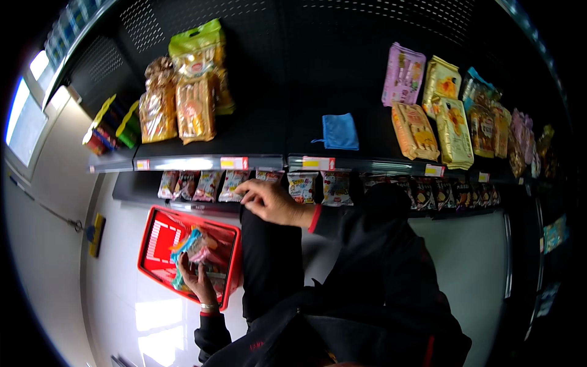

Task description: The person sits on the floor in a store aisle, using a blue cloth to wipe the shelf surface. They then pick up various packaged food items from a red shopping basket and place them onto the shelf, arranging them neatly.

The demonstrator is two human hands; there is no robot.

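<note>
My left hand (199,280) is over the near part of a red plastic shopping basket (235,257), its fingers apart and nothing seen in them. Inside the basket lie several packaged foods (200,243), partly hidden by that hand. My right hand (275,204) reaches to the lower shelf, fingers loosely bent, with no item visible in its grasp. Its fingertips overlap a pale snack packet (232,184) in the view; contact cannot be made out. More snack packets stand in a row, among them a white one (301,187) and another printed one (336,188) to the right.
On the upper black shelf (261,133) lies a folded blue cloth (340,131). Bagged bread (196,109) stands left of it, yellow packages (452,130) to the right. Price tags line the shelf edge (266,162). My bent knee (270,257) is right beside the basket.
</note>
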